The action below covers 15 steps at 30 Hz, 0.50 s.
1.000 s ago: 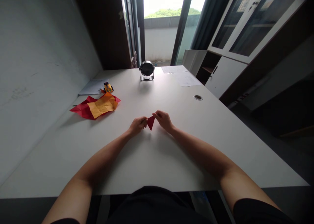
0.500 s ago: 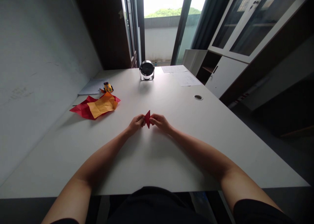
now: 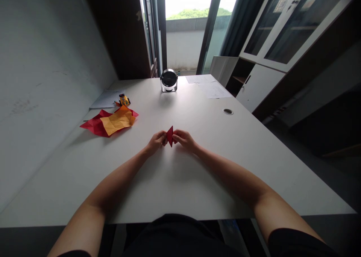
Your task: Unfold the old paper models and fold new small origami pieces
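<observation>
A small piece of folded red paper (image 3: 169, 136), pointed at its top and bottom, is held up between my two hands over the white table. My left hand (image 3: 157, 141) pinches it from the left side with thumb and fingers. From the right, my right hand (image 3: 184, 139) grips its other side, fingertips closed on the paper. The fingers partly cover the paper's side edges. Farther left on the table lie a creased orange sheet (image 3: 115, 122) and, beneath it, a creased red sheet (image 3: 96, 125).
Behind the creased sheets sits a small yellow-and-black object (image 3: 124, 100), beside white papers (image 3: 105, 99) along the wall. A round black device on a metal stand (image 3: 169, 80) stands at the far edge. More papers (image 3: 216, 88) and a cable hole (image 3: 228, 111) are to the right.
</observation>
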### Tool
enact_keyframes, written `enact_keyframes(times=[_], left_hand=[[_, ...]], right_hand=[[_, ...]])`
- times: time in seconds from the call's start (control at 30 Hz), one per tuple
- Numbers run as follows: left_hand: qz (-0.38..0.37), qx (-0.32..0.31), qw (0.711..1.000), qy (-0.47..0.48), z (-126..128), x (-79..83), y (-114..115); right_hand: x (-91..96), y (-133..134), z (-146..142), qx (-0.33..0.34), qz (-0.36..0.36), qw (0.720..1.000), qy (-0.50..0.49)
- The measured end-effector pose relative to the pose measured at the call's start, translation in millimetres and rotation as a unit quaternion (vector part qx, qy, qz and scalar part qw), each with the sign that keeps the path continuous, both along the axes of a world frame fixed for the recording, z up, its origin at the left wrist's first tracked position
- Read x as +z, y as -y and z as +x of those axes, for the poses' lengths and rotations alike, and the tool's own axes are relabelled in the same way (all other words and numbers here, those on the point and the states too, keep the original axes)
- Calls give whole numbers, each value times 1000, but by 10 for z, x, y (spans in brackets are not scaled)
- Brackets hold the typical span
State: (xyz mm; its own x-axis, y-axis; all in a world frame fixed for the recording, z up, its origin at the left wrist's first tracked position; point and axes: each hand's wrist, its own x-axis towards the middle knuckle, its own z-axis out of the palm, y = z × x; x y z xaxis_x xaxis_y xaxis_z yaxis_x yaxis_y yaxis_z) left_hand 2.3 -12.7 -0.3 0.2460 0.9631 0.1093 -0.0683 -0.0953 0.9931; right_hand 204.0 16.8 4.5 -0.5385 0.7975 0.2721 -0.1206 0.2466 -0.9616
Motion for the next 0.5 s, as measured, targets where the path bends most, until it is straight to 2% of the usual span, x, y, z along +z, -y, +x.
enact_keyframes(times=[0.2, 0.5], left_hand=[[1, 3, 1000, 3, 1, -29, -22], [9, 15, 1000, -6, 0, -53, -28]], right_hand=[[1, 0, -10, -11, -15, 1000, -7], [-17, 19, -30, -29, 20, 999, 2]])
